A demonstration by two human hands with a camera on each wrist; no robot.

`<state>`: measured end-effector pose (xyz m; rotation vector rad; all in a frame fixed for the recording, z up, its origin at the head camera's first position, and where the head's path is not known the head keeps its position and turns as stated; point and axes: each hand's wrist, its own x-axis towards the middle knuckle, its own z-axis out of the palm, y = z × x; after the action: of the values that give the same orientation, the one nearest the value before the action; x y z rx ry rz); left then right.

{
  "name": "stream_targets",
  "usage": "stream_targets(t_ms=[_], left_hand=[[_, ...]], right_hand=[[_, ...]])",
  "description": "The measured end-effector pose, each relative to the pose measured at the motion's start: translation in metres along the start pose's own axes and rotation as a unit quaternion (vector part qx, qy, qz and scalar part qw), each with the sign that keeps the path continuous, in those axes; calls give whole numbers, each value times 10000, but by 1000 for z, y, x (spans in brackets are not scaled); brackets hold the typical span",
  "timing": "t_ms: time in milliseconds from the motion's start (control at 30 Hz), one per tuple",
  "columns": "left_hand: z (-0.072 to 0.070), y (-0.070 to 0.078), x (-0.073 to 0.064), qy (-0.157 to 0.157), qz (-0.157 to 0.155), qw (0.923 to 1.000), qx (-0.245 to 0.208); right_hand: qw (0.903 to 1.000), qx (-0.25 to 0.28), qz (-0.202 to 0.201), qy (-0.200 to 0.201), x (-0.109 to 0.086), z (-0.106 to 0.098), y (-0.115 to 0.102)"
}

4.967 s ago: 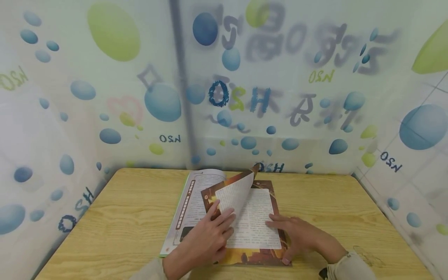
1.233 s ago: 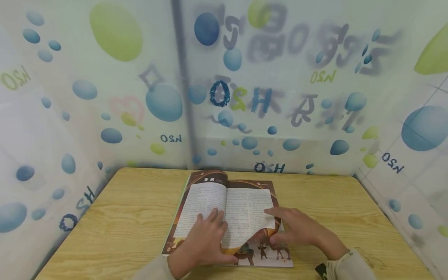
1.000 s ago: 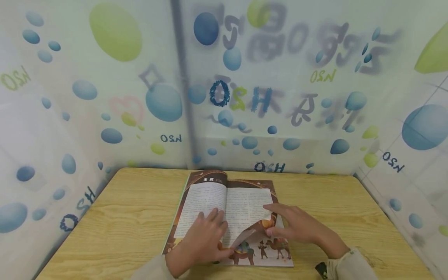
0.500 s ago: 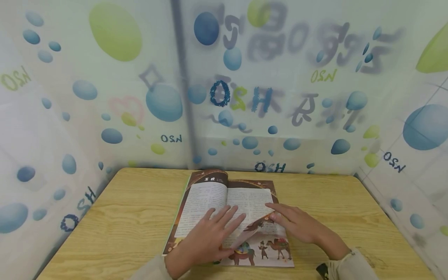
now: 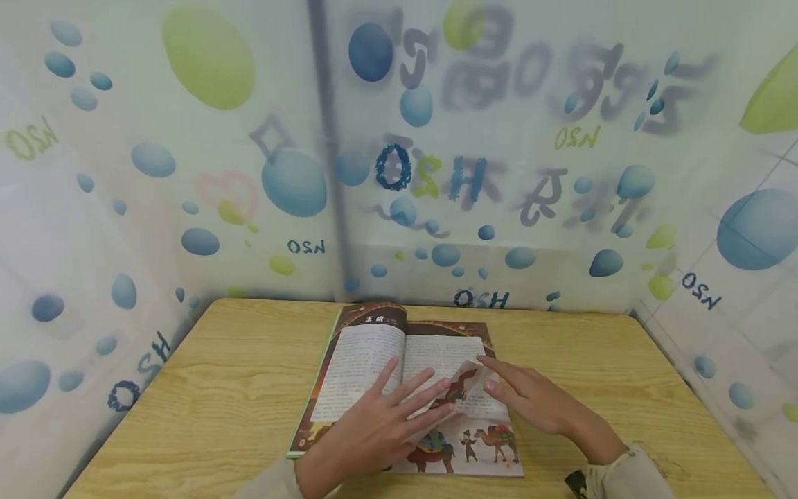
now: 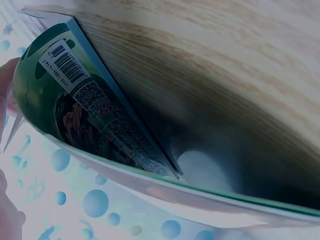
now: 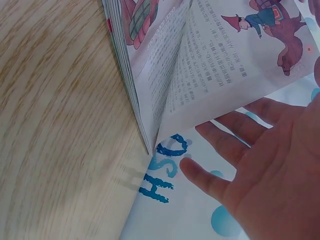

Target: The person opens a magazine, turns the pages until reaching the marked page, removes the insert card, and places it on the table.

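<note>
An open magazine [image 5: 358,367] lies on the table, dark-bordered text pages above and a camel illustration at its lower right. One leaf [image 5: 460,389] curls up from the right side. My left hand [image 5: 368,433] is spread over the lower middle, its fingers straight and overlapping the leaf. At the leaf's right edge is my right hand [image 5: 542,403], fingers extended, thumb close by. In the right wrist view the raised leaf [image 7: 215,75] leans against the straight fingers of my right hand [image 7: 270,160]. In the left wrist view a green cover with a barcode [image 6: 70,67] curves upward.
The wooden table [image 5: 218,388] reaches back to pale walls [image 5: 249,69] printed with blue and green drops and mirrored lettering. Light sleeves [image 5: 632,475] cover both wrists, and a small dark item [image 5: 575,483] shows beside the right cuff.
A page has gone over to the left, and the following leaf now lifts from its lower right, baring the camel picture. Lately my left hand's fingers have spread rightward over it.
</note>
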<state>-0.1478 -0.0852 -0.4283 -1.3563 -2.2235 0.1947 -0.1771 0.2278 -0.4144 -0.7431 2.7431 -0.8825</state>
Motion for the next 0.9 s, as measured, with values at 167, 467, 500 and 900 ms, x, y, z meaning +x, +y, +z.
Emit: stream_targets(t_ms=[167, 467, 500, 900], left_hand=[[-1, 0, 1, -98, 63, 9994, 335], [-1, -2, 0, -424, 94, 9979, 487], [-1, -2, 0, -479, 100, 9976, 490], [-2, -4, -4, -936, 28, 9953, 252]], right_hand=[[9996, -163, -42, 226, -1, -1, 1], [9983, -395, 135, 411, -4, -1, 5], [9983, -404, 149, 396, -4, -1, 5], [9930, -424, -74, -1100, -5, 5, 13]])
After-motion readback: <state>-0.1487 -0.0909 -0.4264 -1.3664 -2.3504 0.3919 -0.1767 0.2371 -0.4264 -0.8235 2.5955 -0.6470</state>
